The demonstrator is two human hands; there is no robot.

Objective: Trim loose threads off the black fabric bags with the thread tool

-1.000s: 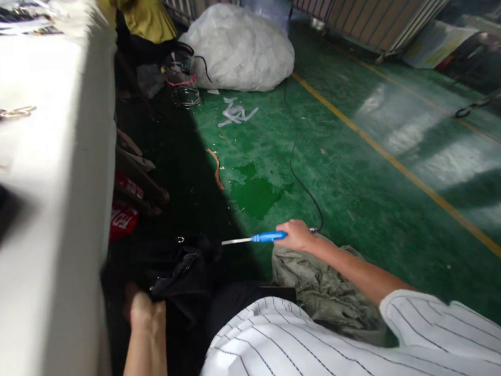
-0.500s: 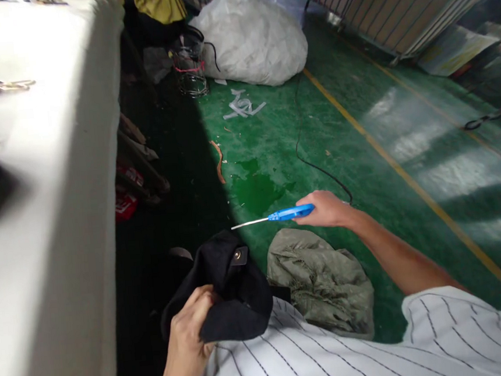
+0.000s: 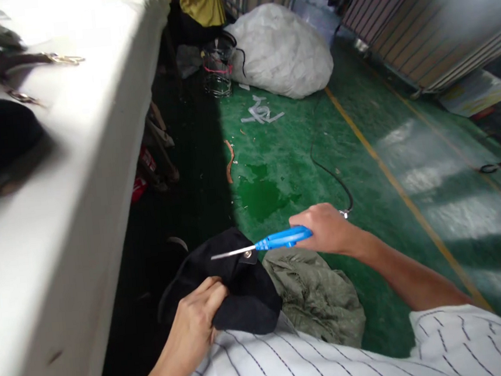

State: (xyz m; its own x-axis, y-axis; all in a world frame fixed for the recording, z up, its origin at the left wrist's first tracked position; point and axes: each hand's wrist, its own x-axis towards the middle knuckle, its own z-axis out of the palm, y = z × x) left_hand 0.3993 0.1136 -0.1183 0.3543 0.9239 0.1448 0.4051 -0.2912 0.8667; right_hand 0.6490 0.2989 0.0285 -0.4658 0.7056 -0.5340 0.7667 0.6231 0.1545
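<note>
My left hand [image 3: 202, 312] is closed on the edge of a black cloth bag [image 3: 249, 305] at my lap. The bag's mouth gapes upward, and a round metal snap [image 3: 247, 254] on a small tab shows at its far side. In my right hand [image 3: 324, 227] is a blue air blow gun [image 3: 281, 239], fingers wrapped round its handle. Its thin metal nozzle [image 3: 232, 252] points left across the bag's opening; whether it touches the cloth I cannot tell. A black hose [image 3: 335, 177] with a metal fitting runs up behind my right hand.
To my left stands a white-covered table [image 3: 108, 124] bearing a black bag [image 3: 0, 139] and straps with metal clips [image 3: 64, 58]. On the green floor are a grey-green cloth bundle [image 3: 321, 299], white strips [image 3: 261, 114], a wire frame [image 3: 218, 68] and a big white sack [image 3: 282, 50].
My right hand has brought the blow gun left and down, so its nozzle now lies over the black bag's opening. The view has shifted, showing more of the table.
</note>
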